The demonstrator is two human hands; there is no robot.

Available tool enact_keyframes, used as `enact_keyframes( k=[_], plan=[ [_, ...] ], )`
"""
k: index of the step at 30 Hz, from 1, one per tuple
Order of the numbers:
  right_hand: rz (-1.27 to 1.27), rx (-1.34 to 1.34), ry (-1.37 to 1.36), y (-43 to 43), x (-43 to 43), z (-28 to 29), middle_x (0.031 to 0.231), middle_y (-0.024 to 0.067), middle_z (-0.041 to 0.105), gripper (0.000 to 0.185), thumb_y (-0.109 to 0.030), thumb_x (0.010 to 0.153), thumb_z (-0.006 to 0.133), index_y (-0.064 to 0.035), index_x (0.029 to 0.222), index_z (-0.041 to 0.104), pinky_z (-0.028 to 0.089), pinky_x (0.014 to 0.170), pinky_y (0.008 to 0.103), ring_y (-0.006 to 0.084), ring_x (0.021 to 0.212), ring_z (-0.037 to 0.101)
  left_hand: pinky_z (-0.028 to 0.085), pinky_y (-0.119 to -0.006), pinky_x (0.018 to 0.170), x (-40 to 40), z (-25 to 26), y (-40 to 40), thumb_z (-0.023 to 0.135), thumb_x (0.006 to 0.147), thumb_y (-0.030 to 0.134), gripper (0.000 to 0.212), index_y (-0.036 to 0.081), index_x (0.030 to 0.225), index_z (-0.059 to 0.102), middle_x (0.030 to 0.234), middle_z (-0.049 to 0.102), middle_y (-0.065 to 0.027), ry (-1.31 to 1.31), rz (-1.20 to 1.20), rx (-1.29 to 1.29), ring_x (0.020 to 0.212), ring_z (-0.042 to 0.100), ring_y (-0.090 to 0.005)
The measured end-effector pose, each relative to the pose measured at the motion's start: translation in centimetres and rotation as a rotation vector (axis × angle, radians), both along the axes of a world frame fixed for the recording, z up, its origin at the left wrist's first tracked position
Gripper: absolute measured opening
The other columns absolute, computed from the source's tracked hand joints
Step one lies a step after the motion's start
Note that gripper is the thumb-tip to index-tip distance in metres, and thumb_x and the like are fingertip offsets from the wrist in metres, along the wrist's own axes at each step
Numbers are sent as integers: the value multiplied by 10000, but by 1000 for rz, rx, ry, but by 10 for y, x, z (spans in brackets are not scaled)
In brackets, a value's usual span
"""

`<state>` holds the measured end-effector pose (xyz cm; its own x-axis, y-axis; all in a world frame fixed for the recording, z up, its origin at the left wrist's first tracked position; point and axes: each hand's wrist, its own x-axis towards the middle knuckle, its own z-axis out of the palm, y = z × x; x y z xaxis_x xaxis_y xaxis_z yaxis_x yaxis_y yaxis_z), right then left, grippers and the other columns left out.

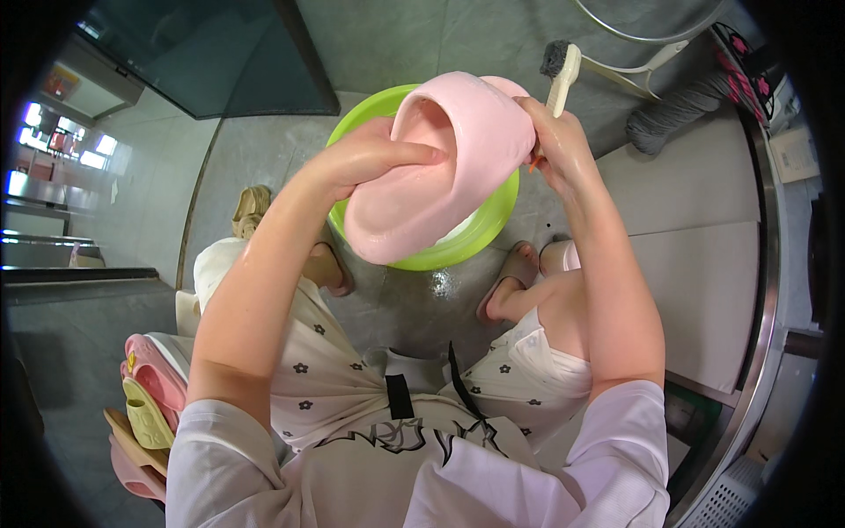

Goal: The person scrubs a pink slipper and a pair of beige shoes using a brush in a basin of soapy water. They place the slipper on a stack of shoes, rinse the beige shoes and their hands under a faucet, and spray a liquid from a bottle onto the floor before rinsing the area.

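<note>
A wet pink slide slipper [478, 148] is tilted above a lime-green basin [492, 231]. My left hand [379, 158] grips its side, the thumb inside the foot opening and the fingers hidden underneath. My right hand [558, 145] holds the toe end, and a white-handled scrub brush [563, 82] with grey bristles rises from between its thumb and fingers. Part of a second pink piece [505, 86] shows behind the toe, perhaps another slipper. White suds or liquid [459, 229] are partly visible in the basin.
Several pink, yellow and tan slippers [148, 412] are stacked at the lower left. Beige clog-like shoes [249, 208] lie on the floor left of the basin. A grey mop head [680, 112] is at the upper right beside beige panels [700, 290]. A dark glass door [224, 59] stands upper left.
</note>
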<state>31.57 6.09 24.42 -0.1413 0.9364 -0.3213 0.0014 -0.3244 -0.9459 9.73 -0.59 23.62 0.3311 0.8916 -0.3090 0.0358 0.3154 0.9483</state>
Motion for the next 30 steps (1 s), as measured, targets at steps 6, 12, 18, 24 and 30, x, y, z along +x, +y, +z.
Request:
enact_keyframes(
  k=[6,12,18,24,30],
  plan=[
    [50,187,-82,0,5,0,566,35,491,357,-348,818,602,-11,724,529,355,403,238,106,450,471,454,-297,803,10,-9,4,631,780,256,433,-18,1106,553,1033,602,-116,145,183,8,937,579,-184],
    [-7,491,-176,4,46,3,585,-14,446,405,-395,919,458,-31,743,485,307,442,232,73,514,417,442,-328,817,0,-17,3,583,711,85,386,50,1095,576,1000,628,-148,480,367,525,920,600,-261],
    [94,893,-548,-20,54,8,682,43,571,238,-266,870,576,-62,990,593,432,583,262,117,603,534,439,-321,815,-2,-18,0,571,746,89,340,37,1082,568,966,636,-154,550,414,530,925,597,-217],
    [125,1129,-832,-25,38,6,767,67,584,453,-186,811,620,-215,1251,516,460,581,305,212,601,552,442,-336,823,3,-10,-5,549,760,97,341,38,1095,563,969,629,-173,556,403,439,930,601,-247],
    [220,1128,-1081,-27,22,-2,653,60,517,475,-228,798,634,-262,1254,507,445,521,338,226,539,514,451,-373,823,9,-12,-8,547,749,129,402,55,1144,547,1000,613,-199,612,284,506,956,577,-354]
  ],
)
